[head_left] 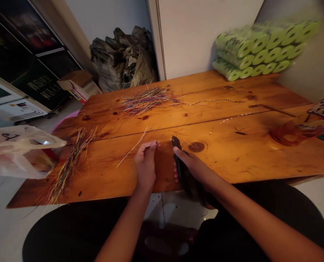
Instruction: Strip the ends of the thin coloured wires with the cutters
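Wire (152, 145), short and thin, sits pinched in the left hand (145, 162) over the middle of the desk (163, 173). Taking that hand as the clock's centre, the right hand (190, 163) at three o'clock grips dark pliers (175, 141), their tip apart from the wire. Work seems part done: loose wires (136, 145) lie separate at ten o'clock, with a speckled strand (213, 100) and a pale strand (233, 117) at two. Much looks left: a far bundle (148, 102) lies at twelve, a near bundle (71, 160) at nine. Fingers cover most of the held wire; whether the pliers' jaws meet, I cannot tell. Blur obscures how both strands are made. Well out at three, an orange packet (309, 122) is cut off.
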`<state>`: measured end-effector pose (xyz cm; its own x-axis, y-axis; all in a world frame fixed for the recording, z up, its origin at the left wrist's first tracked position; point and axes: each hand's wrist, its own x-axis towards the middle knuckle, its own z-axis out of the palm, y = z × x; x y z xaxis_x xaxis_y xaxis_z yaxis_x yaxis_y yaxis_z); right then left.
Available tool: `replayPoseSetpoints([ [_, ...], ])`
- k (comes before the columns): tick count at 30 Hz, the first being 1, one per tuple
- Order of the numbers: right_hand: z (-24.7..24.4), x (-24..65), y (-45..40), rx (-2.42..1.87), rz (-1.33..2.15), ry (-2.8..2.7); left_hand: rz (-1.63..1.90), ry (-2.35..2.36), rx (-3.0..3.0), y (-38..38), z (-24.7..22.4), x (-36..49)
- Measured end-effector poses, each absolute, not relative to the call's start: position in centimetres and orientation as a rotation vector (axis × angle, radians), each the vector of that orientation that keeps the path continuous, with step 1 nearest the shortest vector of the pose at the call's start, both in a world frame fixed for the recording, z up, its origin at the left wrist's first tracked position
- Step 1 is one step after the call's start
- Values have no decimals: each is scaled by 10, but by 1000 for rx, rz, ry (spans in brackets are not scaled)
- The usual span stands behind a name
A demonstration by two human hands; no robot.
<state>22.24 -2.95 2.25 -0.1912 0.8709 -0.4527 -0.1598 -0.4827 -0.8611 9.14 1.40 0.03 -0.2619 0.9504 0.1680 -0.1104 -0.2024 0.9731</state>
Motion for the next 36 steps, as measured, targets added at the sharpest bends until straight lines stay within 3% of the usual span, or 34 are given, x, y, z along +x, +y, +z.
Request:
replayPoseSetpoints([
  [5, 21, 225, -29, -1307, 1771, -876, 1347, 1255, 1330, 41, -2, 106],
  [11, 26, 225, -29, -1301, 1796, -827, 1482, 1154, 1493, 39, 8, 104],
  [17, 26, 223, -30, -1312, 1739, -878, 1267, 1094, 1513, 20, 13, 98],
  [36, 24, 224, -30, -1308, 1696, -942, 1269, 985, 1429, 28, 10, 99],
])
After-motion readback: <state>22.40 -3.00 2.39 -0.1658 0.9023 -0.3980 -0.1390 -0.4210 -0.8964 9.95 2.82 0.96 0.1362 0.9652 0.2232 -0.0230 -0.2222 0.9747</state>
